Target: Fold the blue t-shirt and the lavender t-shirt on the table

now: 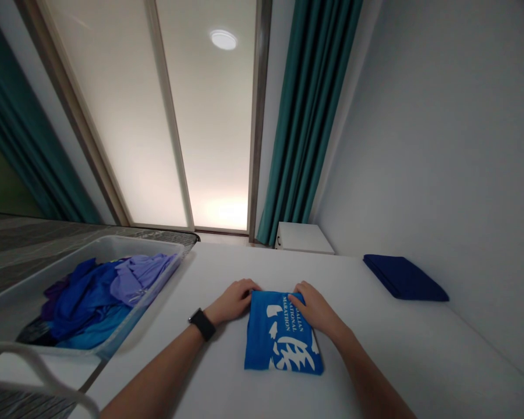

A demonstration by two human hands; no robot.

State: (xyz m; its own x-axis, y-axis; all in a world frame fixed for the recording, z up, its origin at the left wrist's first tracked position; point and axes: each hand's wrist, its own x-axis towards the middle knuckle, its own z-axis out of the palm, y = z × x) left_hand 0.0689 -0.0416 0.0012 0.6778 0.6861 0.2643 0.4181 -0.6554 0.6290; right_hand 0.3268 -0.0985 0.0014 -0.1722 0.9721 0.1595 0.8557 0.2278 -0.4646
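Note:
A blue T-shirt, folded into a compact rectangle, lies on the white table in front of me. White lettering with the word "MARATHON" and a white graphic show on its upper face. My left hand, with a black watch on the wrist, grips the far left corner, its fingers bent and pressed together there. At the far right corner my right hand has its thumb on top of the cloth and its fingers curled over the far edge. The fingertips of both hands are partly hidden.
A translucent plastic bin holding crumpled blue and purple clothes stands to the left. Folded dark navy cloth lies at the right by the wall. Beyond the white table's far edge is a small white cabinet. A pale curved bar crosses the lower left.

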